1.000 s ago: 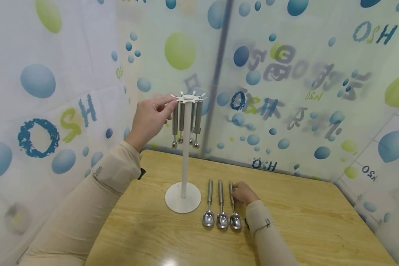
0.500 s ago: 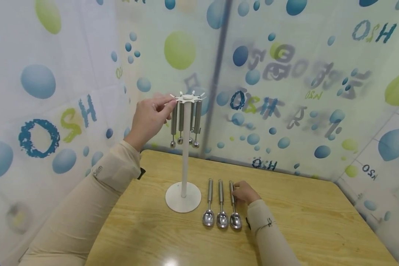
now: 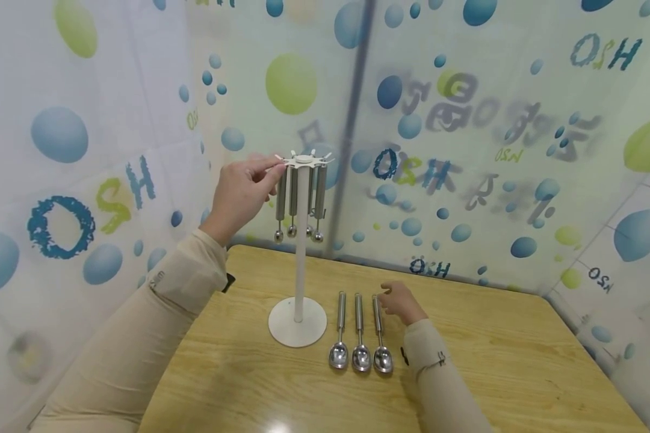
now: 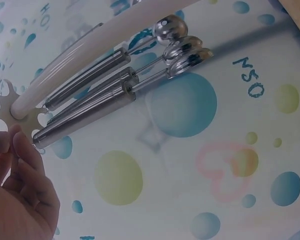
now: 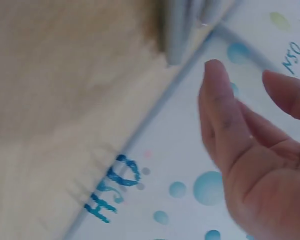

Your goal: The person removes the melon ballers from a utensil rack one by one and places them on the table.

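Observation:
My left hand (image 3: 244, 189) pinches a prong of the hooked top (image 3: 305, 161) of a white utensil stand (image 3: 301, 258). In the left wrist view, thumb and fingers meet at the edge of that top. Several metal utensils (image 4: 85, 116) with cylinder handles and small rounded bowls hang from the hooks. On the table, right of the stand, three metal spoons lie side by side: a left one (image 3: 338, 356), a middle one (image 3: 361, 358) and a right one (image 3: 382, 359). My right hand (image 3: 403, 304) hovers by the right spoon's handle, its fingers spread and holding nothing.
The stand's round white base (image 3: 298, 334) rests on a wooden table (image 3: 493, 361). Patterned curtains (image 3: 466, 198) hang close behind the table and along its sides. The table's back edge runs near the curtain.
My right hand has come up and away from the right spoon's handle, its fingers opening. The hanging utensils have shifted slightly left at the top. My left hand keeps its pinch.

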`<state>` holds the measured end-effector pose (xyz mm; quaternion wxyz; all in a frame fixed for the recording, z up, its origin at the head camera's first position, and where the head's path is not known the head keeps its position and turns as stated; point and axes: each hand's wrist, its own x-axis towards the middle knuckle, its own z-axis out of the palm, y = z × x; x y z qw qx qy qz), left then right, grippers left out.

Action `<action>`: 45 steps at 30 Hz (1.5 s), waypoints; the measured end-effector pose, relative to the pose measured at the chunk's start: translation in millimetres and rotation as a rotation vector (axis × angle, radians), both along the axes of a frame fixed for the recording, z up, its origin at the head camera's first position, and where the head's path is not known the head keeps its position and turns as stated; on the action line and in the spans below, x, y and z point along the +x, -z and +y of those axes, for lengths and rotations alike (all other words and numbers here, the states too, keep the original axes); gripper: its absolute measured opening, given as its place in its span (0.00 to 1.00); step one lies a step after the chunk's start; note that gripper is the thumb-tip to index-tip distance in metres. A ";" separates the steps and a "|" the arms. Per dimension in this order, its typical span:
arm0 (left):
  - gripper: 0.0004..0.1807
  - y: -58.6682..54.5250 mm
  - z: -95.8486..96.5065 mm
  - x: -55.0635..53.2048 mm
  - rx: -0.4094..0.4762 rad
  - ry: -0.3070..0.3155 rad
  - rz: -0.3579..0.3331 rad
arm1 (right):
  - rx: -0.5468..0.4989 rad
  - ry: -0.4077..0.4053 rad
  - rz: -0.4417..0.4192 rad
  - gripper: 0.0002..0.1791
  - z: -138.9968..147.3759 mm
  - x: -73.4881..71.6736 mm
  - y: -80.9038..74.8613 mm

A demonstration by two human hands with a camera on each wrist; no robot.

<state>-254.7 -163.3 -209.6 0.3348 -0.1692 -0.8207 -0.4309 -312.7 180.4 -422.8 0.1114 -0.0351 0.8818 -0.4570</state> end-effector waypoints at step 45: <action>0.16 -8.0 -3.9 -6.7 0.063 0.088 -0.089 | -0.308 -0.191 0.520 0.26 -120.9 17.2 -169.9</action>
